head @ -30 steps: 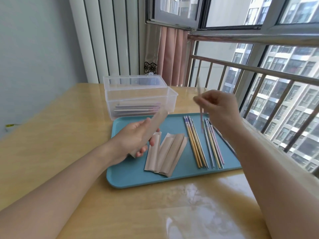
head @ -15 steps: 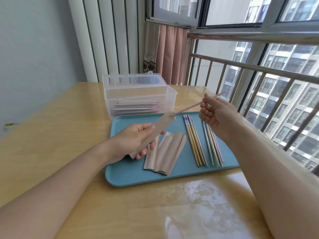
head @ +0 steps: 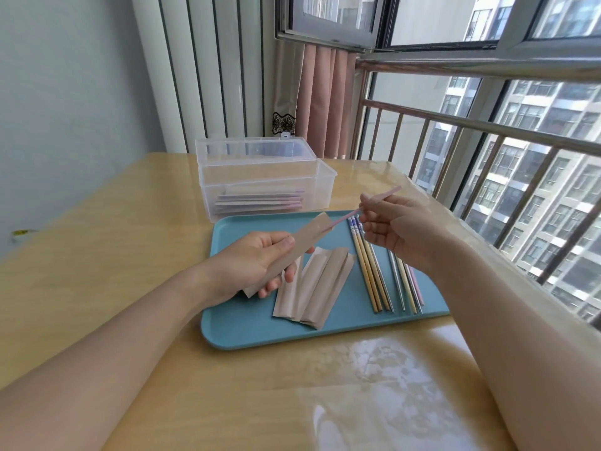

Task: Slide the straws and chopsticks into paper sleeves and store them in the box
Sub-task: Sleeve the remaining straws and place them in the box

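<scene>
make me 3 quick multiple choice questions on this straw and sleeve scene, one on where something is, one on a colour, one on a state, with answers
1. Where do the spare paper sleeves lie?
A. on the blue tray
B. in the clear box
C. on the bare table

2. What colour is the straw in the right hand?
A. green
B. pink
C. black

3. How is the clear box standing?
A. lid shut
B. upside down
C. lid open

Answers:
1 A, they rest on the blue tray beside the chopsticks.
2 B, the pinched straw is pale pink.
3 C, the lid stands up behind it.
</scene>
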